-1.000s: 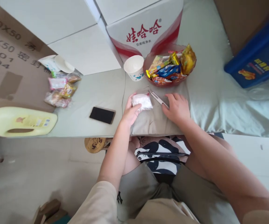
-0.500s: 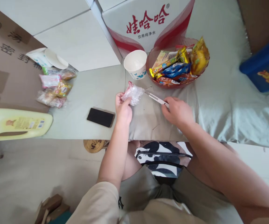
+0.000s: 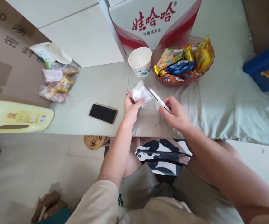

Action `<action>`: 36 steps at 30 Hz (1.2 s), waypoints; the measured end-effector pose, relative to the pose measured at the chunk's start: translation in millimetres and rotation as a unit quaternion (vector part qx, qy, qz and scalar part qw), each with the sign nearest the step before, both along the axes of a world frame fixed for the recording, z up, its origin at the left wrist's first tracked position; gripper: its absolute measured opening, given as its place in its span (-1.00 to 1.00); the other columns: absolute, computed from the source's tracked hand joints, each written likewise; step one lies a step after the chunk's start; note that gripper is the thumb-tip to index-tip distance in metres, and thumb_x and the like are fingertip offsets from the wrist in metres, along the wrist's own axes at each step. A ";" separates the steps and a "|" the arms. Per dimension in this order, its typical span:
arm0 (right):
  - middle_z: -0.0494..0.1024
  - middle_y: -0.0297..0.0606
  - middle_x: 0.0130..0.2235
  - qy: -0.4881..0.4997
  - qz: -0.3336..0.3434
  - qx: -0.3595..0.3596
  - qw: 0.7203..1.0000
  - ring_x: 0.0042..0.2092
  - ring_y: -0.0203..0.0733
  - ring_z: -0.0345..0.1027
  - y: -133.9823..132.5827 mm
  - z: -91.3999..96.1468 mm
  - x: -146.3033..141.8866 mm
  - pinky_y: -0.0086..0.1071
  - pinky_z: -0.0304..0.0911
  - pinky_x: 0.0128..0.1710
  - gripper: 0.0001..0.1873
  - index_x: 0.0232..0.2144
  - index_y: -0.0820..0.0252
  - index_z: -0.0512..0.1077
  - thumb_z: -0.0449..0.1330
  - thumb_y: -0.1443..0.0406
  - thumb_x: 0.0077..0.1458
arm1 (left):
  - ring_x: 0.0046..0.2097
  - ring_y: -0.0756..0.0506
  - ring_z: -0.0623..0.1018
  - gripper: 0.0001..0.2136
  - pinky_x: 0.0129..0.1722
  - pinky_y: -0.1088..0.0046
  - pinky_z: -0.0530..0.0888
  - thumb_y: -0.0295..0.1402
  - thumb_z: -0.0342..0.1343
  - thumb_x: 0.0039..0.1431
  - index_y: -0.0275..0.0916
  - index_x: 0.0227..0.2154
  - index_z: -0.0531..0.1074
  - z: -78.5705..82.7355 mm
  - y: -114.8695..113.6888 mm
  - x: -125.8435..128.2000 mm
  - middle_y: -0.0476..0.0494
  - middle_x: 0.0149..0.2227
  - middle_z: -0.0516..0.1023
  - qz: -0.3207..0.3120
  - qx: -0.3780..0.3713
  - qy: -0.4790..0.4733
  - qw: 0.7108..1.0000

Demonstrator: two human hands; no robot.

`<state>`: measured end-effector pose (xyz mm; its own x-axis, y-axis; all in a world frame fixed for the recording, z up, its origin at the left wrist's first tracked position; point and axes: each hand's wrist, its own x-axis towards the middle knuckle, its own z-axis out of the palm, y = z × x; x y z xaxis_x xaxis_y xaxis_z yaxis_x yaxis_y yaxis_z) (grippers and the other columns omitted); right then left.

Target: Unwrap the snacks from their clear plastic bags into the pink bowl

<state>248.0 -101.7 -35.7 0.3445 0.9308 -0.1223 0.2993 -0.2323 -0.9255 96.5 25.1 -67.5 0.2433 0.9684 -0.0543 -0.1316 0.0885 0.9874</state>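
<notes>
My left hand point(image 3: 132, 107) is closed on a small clear plastic packet point(image 3: 141, 93) with a reddish end, held just above the cloth. In my right hand point(image 3: 174, 113) is a slim white utility knife point(image 3: 159, 99), its tip pointing up and left at the packet's right edge. Whether the blade touches the plastic I cannot tell. Behind the packet stands a white paper cup point(image 3: 140, 62) with a blue print. Beside the cup, a reddish clear bowl point(image 3: 183, 81) holds several wrapped snacks point(image 3: 181, 67).
A black phone point(image 3: 103, 113) lies left of my left hand. Farther left are several wrapped snacks point(image 3: 58, 81), paper cups point(image 3: 50, 53) and a pale yellow jug point(image 3: 20, 116). A white and red carton point(image 3: 153, 25) stands behind; a blue container point(image 3: 265, 70) is at right.
The packet has been turned in my left hand, with its reddish end now lower left. My right hand has tilted the knife more steeply, its tip still near the packet. The view has shifted slightly.
</notes>
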 end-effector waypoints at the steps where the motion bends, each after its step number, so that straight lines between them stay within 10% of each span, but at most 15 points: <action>1: 0.55 -0.36 -0.43 -0.028 0.002 -0.004 1.000 -0.47 -0.21 0.37 0.8 0.3 0.3 -0.36 0.21 -0.39 -0.84 -0.28 0.06 0.26 0.13 0.16 0.12 | 0.05 -0.22 0.58 -0.52 0.12 0.22 0.47 -0.30 0.48 -0.16 -0.13 -0.15 0.43 0.6 -1.3 1.0 -0.12 -0.12 0.60 0.004 0.014 0.015 1.000; 17: 0.68 -0.17 -0.10 -0.227 0.048 0.111 0.966 -0.19 -0.04 0.57 1.4 -14.1 3.4 -0.27 0.40 -0.19 -0.51 0.23 0.06 0.42 0.04 0.23 0.29 | -0.14 -0.12 0.63 -0.45 -0.11 0.36 0.54 -0.17 0.54 -0.24 -0.17 -0.17 0.46 -2.3 3.4 2.7 -0.09 -0.21 0.62 -0.018 0.048 0.059 0.997; 25: 0.67 -0.19 -0.06 -0.267 0.092 0.064 0.957 -0.17 -0.02 0.56 -1.0 -16.7 5.6 -0.28 0.38 -0.25 -0.49 0.24 0.00 0.43 -0.01 0.27 0.31 | -0.06 -0.04 0.63 -0.71 -0.22 0.50 0.54 -0.21 0.41 0.06 -0.07 -0.23 0.44 14.9 24.5 -20.1 -0.04 -0.08 0.61 0.191 -0.003 -0.092 0.977; 32: 0.57 -0.07 -0.18 -0.373 0.010 0.050 0.926 -0.21 0.01 0.41 4.1 -19.0 13.3 -0.22 0.29 -0.24 -0.47 0.24 0.10 0.42 -0.03 0.35 0.28 | -0.09 -0.12 0.62 -0.36 -0.21 0.40 0.56 -0.13 0.50 -0.14 -0.07 0.00 0.35 2.2 5.5 -8.1 -0.08 -0.12 0.54 0.056 0.044 0.005 0.997; 36: 0.53 -0.03 -0.04 -0.406 -0.027 0.063 0.911 -0.10 0.09 0.37 4.0 -21.3 13.9 -0.11 0.30 -0.13 -0.49 0.19 0.09 0.45 0.04 0.34 0.22 | 0.11 -0.20 0.54 -0.50 0.06 0.22 0.51 -0.03 0.31 0.12 -0.05 0.06 0.35 -1.7 4.1 -11.4 -0.17 -0.02 0.52 0.007 0.163 0.133 0.978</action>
